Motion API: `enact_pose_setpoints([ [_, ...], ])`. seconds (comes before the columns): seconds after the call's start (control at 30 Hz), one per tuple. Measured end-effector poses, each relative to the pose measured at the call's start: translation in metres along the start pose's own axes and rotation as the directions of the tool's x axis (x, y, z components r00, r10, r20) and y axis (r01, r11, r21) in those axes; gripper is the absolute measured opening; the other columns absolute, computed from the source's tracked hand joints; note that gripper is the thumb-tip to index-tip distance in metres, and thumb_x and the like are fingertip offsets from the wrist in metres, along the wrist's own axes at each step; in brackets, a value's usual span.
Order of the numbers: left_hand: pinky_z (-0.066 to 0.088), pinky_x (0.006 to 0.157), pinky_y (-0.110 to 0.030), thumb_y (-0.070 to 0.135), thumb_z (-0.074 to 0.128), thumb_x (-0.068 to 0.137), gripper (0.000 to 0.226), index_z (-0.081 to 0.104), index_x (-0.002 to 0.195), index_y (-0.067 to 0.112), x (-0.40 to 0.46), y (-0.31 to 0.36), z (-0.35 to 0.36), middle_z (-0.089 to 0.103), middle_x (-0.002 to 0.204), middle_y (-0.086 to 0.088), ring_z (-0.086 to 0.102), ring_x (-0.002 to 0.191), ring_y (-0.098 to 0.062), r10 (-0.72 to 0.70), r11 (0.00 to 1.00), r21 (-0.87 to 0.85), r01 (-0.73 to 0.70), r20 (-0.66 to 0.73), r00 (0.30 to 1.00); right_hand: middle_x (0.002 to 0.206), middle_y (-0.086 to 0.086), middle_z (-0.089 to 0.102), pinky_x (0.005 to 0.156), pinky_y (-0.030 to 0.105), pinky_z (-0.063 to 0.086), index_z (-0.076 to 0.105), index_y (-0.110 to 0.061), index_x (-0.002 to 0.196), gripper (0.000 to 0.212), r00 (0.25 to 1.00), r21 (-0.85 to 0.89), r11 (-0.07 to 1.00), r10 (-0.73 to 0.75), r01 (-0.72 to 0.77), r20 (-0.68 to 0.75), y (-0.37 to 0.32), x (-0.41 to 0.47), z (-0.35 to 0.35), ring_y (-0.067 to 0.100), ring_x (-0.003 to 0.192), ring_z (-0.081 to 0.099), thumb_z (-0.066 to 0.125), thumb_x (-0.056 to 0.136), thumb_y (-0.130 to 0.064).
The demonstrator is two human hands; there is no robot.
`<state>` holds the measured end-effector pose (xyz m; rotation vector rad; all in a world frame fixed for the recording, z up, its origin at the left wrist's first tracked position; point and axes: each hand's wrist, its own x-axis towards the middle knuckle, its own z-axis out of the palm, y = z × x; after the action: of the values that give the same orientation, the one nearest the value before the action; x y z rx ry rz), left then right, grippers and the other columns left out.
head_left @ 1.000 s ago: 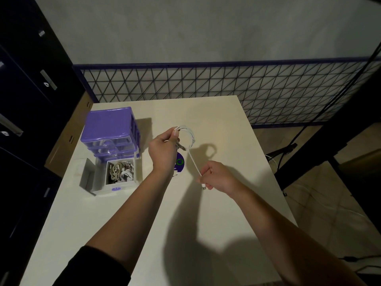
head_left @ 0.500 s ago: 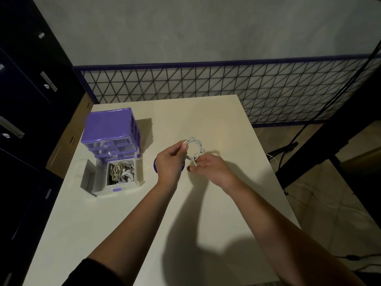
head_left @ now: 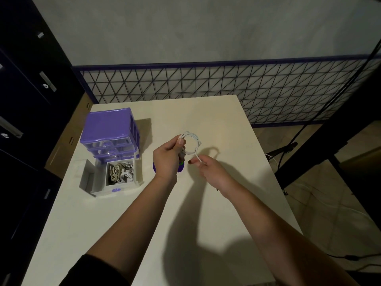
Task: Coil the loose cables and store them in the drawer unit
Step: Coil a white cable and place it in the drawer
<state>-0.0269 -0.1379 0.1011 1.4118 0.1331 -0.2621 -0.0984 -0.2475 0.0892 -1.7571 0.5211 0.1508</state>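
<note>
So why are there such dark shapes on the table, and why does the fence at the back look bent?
Head view: light from above and behind throws hard arm shadows across the cream table, and the white cable loop casts its own ring; the wide-angle lens bows the black wire-mesh fence; the left edge lies in deep darkness.

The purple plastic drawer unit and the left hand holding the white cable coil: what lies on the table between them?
In the head view, only bare cream table lies between the purple plastic drawer unit and the left hand gripping the white cable coil.
</note>
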Motion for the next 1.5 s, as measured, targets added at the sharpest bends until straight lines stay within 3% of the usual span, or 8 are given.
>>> enact_pose_setpoints([
  [0.13,0.048,0.065,-0.029,0.012,0.06,0.095,0.014,0.072,0.088,0.01,0.004,0.002,0.0,0.062,0.074,-0.005,0.051,0.066,-0.018,-0.025,1.0,-0.002,0.025,0.001,1.0,0.085,-0.019,0.06,0.056,0.003,0.035,0.065,-0.024,0.111,0.019,1.0,0.126,0.992,0.012,-0.012,0.006,-0.004,-0.002,-0.005,-0.012,0.065,0.05,0.053,0.097,-0.03],
  [0.23,0.051,0.062,-0.024,0.008,0.049,0.099,0.015,0.064,0.097,0.008,0.0,0.003,-0.002,0.059,0.078,-0.005,0.053,0.064,-0.016,-0.051,0.998,0.035,0.049,0.08,0.995,0.075,-0.027,0.062,0.057,0.002,0.038,0.068,-0.031,0.107,0.021,1.0,0.2,0.98,0.009,-0.006,-0.018,-0.005,-0.003,-0.012,-0.015,0.06,0.053,0.06,0.091,-0.041],
  [0.33,0.052,0.061,-0.025,0.0,0.039,0.099,0.025,0.057,0.111,0.012,-0.002,0.006,-0.005,0.058,0.077,-0.005,0.055,0.068,-0.016,-0.11,0.993,0.053,0.103,0.166,0.98,0.098,-0.005,0.072,0.065,0.004,0.04,0.072,-0.013,0.111,0.03,0.991,0.258,0.966,-0.001,0.037,-0.136,-0.002,0.0,-0.014,-0.003,0.074,0.052,0.066,0.089,-0.033],
  [0.47,0.05,0.069,-0.036,0.002,0.036,0.095,0.025,0.06,0.089,0.006,-0.004,0.012,-0.004,0.051,0.068,-0.006,0.053,0.066,-0.021,-0.244,0.965,-0.045,0.26,0.218,0.945,0.101,0.008,0.073,0.068,0.01,0.04,0.074,-0.008,0.106,0.026,0.977,0.211,0.974,-0.036,0.081,-0.211,-0.001,0.001,-0.011,0.005,0.081,0.053,0.068,0.088,-0.027],
  [0.67,0.056,0.073,-0.041,0.027,0.035,0.104,0.041,0.065,0.088,0.004,0.0,0.005,-0.007,0.054,0.072,-0.008,0.057,0.072,-0.023,-0.309,0.942,-0.057,0.33,0.234,0.922,0.058,0.001,0.053,0.058,0.028,0.033,0.062,-0.004,0.067,0.034,0.962,-0.03,0.993,-0.118,0.114,-0.245,-0.006,0.003,-0.009,0.014,0.055,0.04,0.057,0.094,-0.023],
  [0.83,0.058,0.071,-0.037,0.031,0.039,0.103,0.037,0.056,0.075,0.013,0.006,0.004,-0.013,0.052,0.077,-0.006,0.056,0.083,-0.027,-0.392,0.896,-0.072,0.437,0.329,0.859,0.09,0.002,0.064,0.072,0.029,0.04,0.068,-0.009,0.1,0.025,0.964,-0.107,0.99,-0.118,0.095,-0.239,-0.006,0.007,-0.007,0.017,0.08,0.054,0.051,0.097,-0.027],
  [0.93,0.053,0.089,-0.04,0.031,0.043,0.101,0.035,0.054,0.073,0.015,0.008,0.005,-0.016,0.05,0.071,-0.002,0.054,0.078,-0.021,-0.409,0.872,-0.118,0.474,0.354,0.841,0.095,-0.003,0.067,0.076,0.03,0.044,0.069,-0.016,0.101,0.026,0.959,-0.124,0.988,-0.119,0.089,-0.259,-0.007,0.004,-0.008,0.015,0.085,0.058,0.054,0.094,-0.036],
  [1.5,0.052,0.094,-0.042,0.028,0.042,0.102,0.031,0.059,0.079,0.016,0.007,0.009,-0.01,0.054,0.069,0.001,0.056,0.077,-0.017,-0.39,0.857,-0.204,0.473,0.342,0.855,0.087,-0.002,0.07,0.078,0.034,0.048,0.072,-0.022,0.096,0.02,0.945,-0.184,0.967,-0.219,0.177,-0.242,-0.009,0.006,-0.019,0.019,0.084,0.06,0.054,0.095,-0.031],
])
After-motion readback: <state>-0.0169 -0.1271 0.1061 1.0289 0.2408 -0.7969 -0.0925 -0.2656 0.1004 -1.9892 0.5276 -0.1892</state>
